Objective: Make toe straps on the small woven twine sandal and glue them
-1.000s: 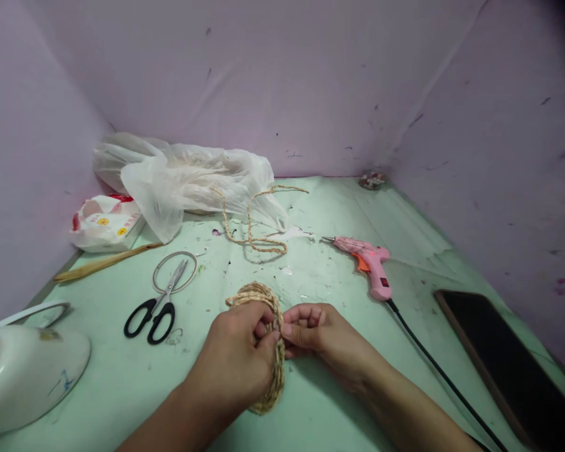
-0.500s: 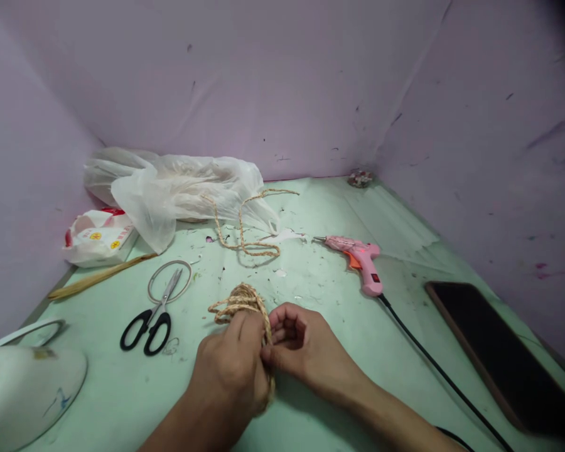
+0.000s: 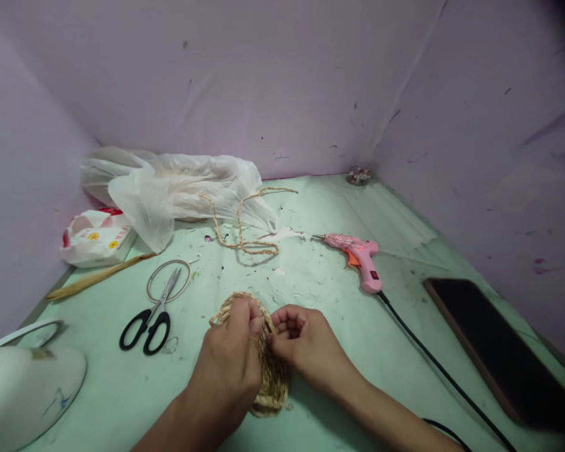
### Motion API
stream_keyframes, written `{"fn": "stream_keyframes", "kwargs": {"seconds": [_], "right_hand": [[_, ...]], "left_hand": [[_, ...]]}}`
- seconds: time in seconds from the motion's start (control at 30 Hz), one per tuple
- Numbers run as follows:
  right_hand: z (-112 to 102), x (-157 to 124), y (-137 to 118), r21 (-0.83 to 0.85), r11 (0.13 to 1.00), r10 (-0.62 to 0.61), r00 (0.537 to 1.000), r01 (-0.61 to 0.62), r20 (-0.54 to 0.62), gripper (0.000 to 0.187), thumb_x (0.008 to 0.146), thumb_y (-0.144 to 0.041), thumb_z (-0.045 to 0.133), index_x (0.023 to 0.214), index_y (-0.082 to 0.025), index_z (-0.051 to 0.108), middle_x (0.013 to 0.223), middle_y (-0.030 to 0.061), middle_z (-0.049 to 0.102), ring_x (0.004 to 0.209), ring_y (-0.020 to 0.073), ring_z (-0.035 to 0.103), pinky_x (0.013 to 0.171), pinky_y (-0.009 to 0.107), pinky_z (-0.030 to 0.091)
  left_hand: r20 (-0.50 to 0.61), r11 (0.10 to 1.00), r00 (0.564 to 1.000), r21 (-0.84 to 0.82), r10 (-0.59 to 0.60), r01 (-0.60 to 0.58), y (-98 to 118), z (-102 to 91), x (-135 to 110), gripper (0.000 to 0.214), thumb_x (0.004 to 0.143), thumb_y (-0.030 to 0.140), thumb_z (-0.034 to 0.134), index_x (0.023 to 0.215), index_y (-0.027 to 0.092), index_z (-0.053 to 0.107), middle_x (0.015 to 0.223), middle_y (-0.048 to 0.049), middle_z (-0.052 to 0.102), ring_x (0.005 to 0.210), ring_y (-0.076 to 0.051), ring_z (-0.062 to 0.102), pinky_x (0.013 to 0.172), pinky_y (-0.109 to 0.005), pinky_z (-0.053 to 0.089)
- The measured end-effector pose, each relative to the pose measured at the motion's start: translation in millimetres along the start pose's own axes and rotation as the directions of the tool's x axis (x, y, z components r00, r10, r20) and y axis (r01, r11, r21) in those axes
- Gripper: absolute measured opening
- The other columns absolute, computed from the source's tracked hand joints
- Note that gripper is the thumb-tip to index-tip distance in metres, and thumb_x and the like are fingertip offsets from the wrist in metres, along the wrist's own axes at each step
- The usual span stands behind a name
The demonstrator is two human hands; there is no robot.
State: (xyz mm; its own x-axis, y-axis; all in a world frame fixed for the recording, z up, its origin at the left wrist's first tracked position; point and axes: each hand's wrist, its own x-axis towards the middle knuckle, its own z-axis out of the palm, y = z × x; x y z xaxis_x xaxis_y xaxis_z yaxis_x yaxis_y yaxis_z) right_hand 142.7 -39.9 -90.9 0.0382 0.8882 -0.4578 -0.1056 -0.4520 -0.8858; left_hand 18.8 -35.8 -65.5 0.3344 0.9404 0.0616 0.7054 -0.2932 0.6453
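A bundle of braided straw rope [image 3: 274, 383], wound in several loops, is held low over the front of the table. My left hand [image 3: 233, 351] is closed around its left side, thumb on top, hiding part of the loops. On the right side, my right hand [image 3: 304, 339] pinches the rope's edge between thumb and curled fingers. A loose length of the same braided rope [image 3: 258, 248] lies beyond the hands, one part over the plastic bag. Left of my hands rest black-handled scissors [image 3: 157, 326], their blades across a metal ring [image 3: 188, 285].
A pink glue gun [image 3: 370, 270] lies to the right, its black cord running forward. Farther right is a dark phone [image 3: 494, 345]. A white plastic bag [image 3: 179, 182], tissue pack [image 3: 96, 242] and straw strands [image 3: 98, 279] are at the left; a white rounded object [image 3: 32, 389] sits front left.
The rope bundle has turned so more of its parallel strands show below my hands. My left thumb has come up on top. The view has shifted very slightly.
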Motion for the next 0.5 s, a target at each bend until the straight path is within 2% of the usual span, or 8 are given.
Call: {"fn": "stream_keyframes", "kwargs": {"seconds": [0.1,0.2,0.27,0.33,0.4,0.43,0.47,0.5], "right_hand": [[0,2,2,-0.014,1.000,0.021,1.000,-0.022,-0.016,0.015,0.051,-0.003,0.054,0.062,-0.014,0.055,0.053,-0.0045,0.051,0.047,0.0060,0.042,0.047,0.019,0.033],[-1,4,2,-0.012,0.999,0.045,0.999,-0.046,-0.018,0.018,0.051,0.000,0.054,0.062,-0.014,0.055,0.052,-0.0052,0.051,0.047,0.0058,0.043,0.047,0.019,0.035],[-2,4,0,-0.005,0.998,0.057,0.998,-0.057,-0.010,0.019,0.050,0.001,0.054,0.062,-0.015,0.055,0.051,-0.0060,0.051,0.046,0.0054,0.043,0.046,0.018,0.035],[-2,3,-3,0.001,0.997,0.076,0.997,-0.076,-0.008,0.020,0.051,0.002,0.055,0.062,-0.015,0.054,0.050,-0.0065,0.050,0.045,0.0049,0.042,0.046,0.018,0.035],[-2,3,-5,0.003,0.996,0.094,0.996,-0.094,-0.007,0.020,0.051,0.001,0.055,0.063,-0.014,0.054,0.051,-0.0066,0.050,0.044,0.0047,0.042,0.045,0.018,0.036],[-2,2,-6,0.004,0.995,0.100,0.995,-0.100,-0.004,0.019,0.052,0.001,0.056,0.063,-0.014,0.054,0.051,-0.0065,0.050,0.045,0.0047,0.043,0.045,0.018,0.036],[-2,2,-7,0.007,0.994,0.105,0.994,-0.105,-0.002,0.019,0.052,0.001,0.056,0.063,-0.014,0.054,0.051,-0.0064,0.051,0.045,0.0047,0.043,0.046,0.018,0.036],[-2,2,-7,0.008,0.994,0.109,0.994,-0.109,0.001,0.019,0.052,0.001,0.056,0.063,-0.014,0.054,0.051,-0.0063,0.051,0.045,0.0047,0.043,0.046,0.018,0.036]], "left_hand": [[-0.195,0.993,0.980,0.091,-0.050,0.069,8,-15.5,-2,0.013,0.085,0.026,0.034,0.075,0.024,0.043,0.057,0.0040,0.056,0.049,-0.014,0.053,0.053,-0.025,0.036],[-0.444,0.910,0.890,0.319,-0.105,0.266,4,-50.5,7,0.016,0.084,0.032,0.035,0.080,0.023,0.049,0.060,0.0024,0.056,0.053,-0.016,0.053,0.056,-0.026,0.035],[-0.437,0.755,0.880,0.511,-0.183,0.411,-6,-75.4,14,0.030,0.085,0.037,0.032,0.078,0.021,0.056,0.061,-0.0013,0.055,0.058,-0.020,0.054,0.053,-0.027,0.032],[-0.424,0.727,0.870,0.510,-0.251,0.459,-17,-90.1,16,0.034,0.079,0.047,0.044,0.089,0.020,0.062,0.070,-0.0020,0.061,0.063,-0.022,0.057,0.053,-0.027,0.034],[-0.351,0.880,0.922,0.370,-0.165,0.298,-25,-89.0,9,0.028,0.073,0.046,0.056,0.086,0.023,0.065,0.072,0.0017,0.067,0.063,-0.018,0.060,0.055,-0.024,0.041],[-0.230,0.940,0.973,0.325,-0.028,0.104,-26,-83.6,5,0.022,0.072,0.045,0.058,0.078,0.025,0.066,0.076,0.0036,0.069,0.068,-0.017,0.063,0.058,-0.023,0.044],[-0.090,0.949,0.988,0.300,0.125,-0.093,-26,-76.4,0,0.019,0.073,0.044,0.057,0.076,0.027,0.067,0.078,0.0055,0.071,0.070,-0.016,0.064,0.060,-0.021,0.046],[-0.024,0.931,0.975,0.301,0.223,-0.206,-24,-69.1,-4,0.017,0.076,0.040,0.055,0.080,0.029,0.067,0.080,0.0065,0.072,0.070,-0.014,0.065,0.063,-0.021,0.047]]}}
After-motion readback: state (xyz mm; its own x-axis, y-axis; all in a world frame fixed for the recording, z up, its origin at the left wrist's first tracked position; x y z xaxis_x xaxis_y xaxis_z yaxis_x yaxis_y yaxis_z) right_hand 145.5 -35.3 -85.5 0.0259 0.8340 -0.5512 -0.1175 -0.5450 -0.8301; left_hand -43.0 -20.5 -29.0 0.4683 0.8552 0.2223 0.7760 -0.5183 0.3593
